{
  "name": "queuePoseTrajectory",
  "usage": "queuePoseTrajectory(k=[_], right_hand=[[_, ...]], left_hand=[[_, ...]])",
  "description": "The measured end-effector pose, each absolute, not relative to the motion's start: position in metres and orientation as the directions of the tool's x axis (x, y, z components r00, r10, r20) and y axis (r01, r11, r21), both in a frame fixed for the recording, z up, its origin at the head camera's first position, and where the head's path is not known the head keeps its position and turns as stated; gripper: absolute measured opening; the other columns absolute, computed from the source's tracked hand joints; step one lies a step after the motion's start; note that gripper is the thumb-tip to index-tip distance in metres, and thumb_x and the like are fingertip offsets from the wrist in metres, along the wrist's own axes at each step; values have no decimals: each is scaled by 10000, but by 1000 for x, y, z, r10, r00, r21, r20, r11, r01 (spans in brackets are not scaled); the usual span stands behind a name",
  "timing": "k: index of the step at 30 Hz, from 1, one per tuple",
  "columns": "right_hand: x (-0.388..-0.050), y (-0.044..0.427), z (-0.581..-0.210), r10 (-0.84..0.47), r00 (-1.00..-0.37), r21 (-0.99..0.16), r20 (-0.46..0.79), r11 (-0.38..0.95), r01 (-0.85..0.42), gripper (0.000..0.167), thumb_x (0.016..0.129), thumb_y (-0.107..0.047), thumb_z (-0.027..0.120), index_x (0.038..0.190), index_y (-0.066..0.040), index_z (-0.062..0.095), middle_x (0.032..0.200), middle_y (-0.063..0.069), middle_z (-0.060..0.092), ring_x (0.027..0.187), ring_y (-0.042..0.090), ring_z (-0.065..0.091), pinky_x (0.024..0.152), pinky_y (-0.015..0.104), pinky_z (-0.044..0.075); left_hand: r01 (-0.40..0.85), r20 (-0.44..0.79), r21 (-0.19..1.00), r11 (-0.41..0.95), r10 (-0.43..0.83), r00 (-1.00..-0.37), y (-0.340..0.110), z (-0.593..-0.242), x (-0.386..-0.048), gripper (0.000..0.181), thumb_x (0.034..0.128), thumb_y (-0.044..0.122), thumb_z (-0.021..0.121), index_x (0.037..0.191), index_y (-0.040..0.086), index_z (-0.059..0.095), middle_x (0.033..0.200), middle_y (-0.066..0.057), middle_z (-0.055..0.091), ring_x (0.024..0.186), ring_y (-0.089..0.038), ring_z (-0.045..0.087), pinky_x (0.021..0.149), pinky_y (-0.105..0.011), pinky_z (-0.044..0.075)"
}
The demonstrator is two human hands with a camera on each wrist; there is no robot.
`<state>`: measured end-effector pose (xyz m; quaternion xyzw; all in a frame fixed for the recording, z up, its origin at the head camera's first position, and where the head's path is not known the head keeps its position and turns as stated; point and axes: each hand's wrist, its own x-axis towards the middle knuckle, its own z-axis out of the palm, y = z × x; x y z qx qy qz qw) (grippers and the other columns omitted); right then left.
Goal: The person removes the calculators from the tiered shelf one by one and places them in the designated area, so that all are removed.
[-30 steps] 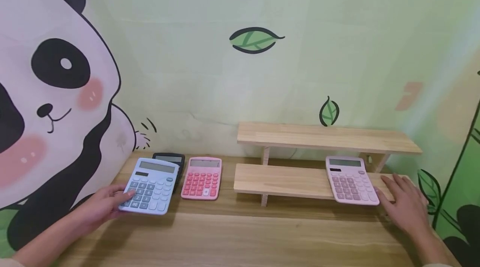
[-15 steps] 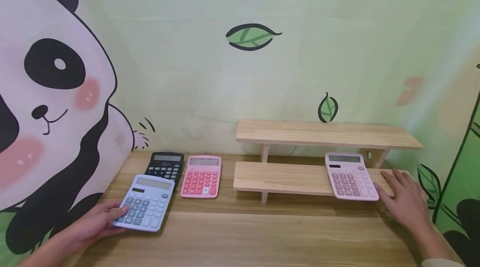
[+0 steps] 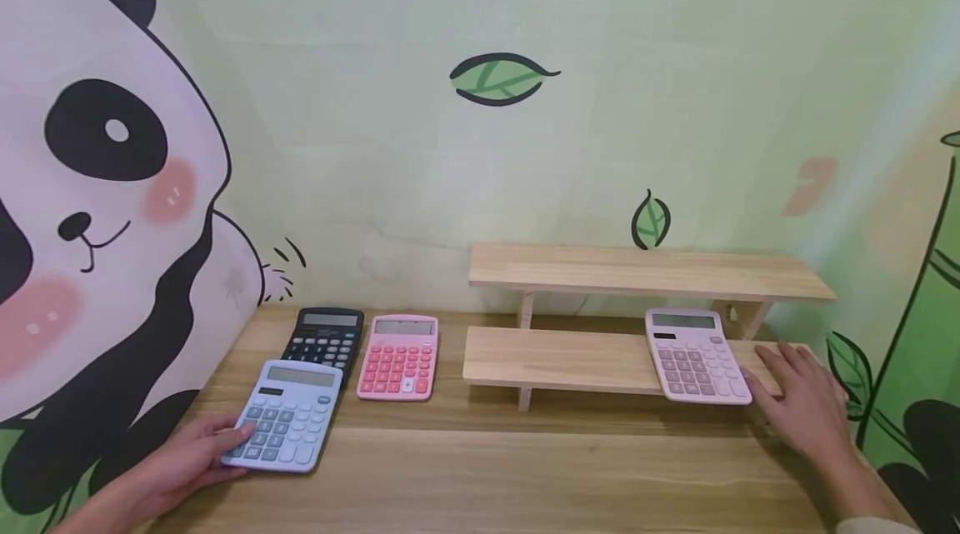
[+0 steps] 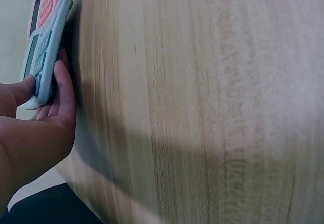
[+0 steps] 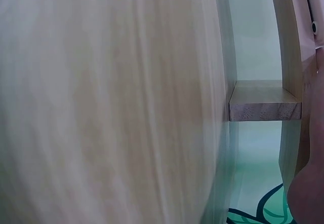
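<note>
A light blue calculator (image 3: pixel 292 409) is held by its lower left corner in my left hand (image 3: pixel 180 463), thumb on the keys and fingers underneath. The left wrist view shows this calculator (image 4: pixel 50 44) tilted, above its shadow on the table. Just behind it lies a black calculator (image 3: pixel 327 334), partly covered. A pink calculator (image 3: pixel 397 357) is to the right of the black one. My right hand (image 3: pixel 810 409) rests on the right end of the lower shelf (image 3: pixel 558 359). Its thumb is close to a pale pink calculator (image 3: pixel 697 359) leaning on that shelf; contact is unclear.
Above and behind the lower shelf runs an upper wooden board (image 3: pixel 645 271) of the same two-step stand. A wooden support (image 5: pixel 265 111) shows in the right wrist view. Behind the table (image 3: pixel 525 476) hangs a green backdrop (image 3: pixel 360 142) with a panda print.
My left hand has brought the blue calculator lower and slightly left, towards me, uncovering more of the black calculator. The right hand has stayed on the shelf.
</note>
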<state>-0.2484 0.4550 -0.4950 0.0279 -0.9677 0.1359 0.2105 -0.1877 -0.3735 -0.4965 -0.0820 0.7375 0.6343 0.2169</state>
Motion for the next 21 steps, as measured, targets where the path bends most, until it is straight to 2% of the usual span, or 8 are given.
queuePoseTrajectory(k=[10, 13, 15, 21], right_hand=[[-248, 452, -495, 2, -901, -251, 435, 961, -119, 595, 1075, -450, 558, 1451, 12, 550, 1536, 386, 411, 1471, 589, 273, 1125, 815, 200], [-248, 453, -496, 4, -902, -246, 432, 963, -114, 606, 1077, -459, 552, 1457, 13, 539, 1542, 386, 401, 1487, 582, 253, 1133, 814, 190], [-248, 454, -496, 4, -903, -241, 430, 964, -111, 614, 1077, -465, 547, 1460, 16, 533, 1543, 386, 396, 1494, 578, 244, 1137, 814, 185], [-249, 452, -494, 6, -899, -247, 439, 962, -114, 598, 1072, -454, 561, 1445, 14, 551, 1532, 385, 414, 1476, 582, 275, 1125, 814, 206]], left_hand=[[-404, -413, 870, 281, -32, -910, -365, -498, -191, 652, 1113, 192, 568, 1488, -257, 279, 1102, -141, 697, 925, -180, 706, 833, -388, 659], [-427, -426, 844, 326, -76, -901, -364, -497, -192, 699, 1094, 231, 617, 1490, -247, 296, 1131, -216, 677, 908, -187, 701, 824, -383, 660], [-435, -423, 805, 403, -124, -897, -365, -496, -193, 729, 1078, 288, 648, 1483, -233, 338, 1180, -271, 656, 925, -203, 689, 830, -384, 651], [-426, -374, 653, 626, -223, -900, -368, -494, -195, 840, 1017, 495, 687, 1445, -191, 463, 1359, -371, 535, 1124, -394, 535, 1057, -595, 473]])
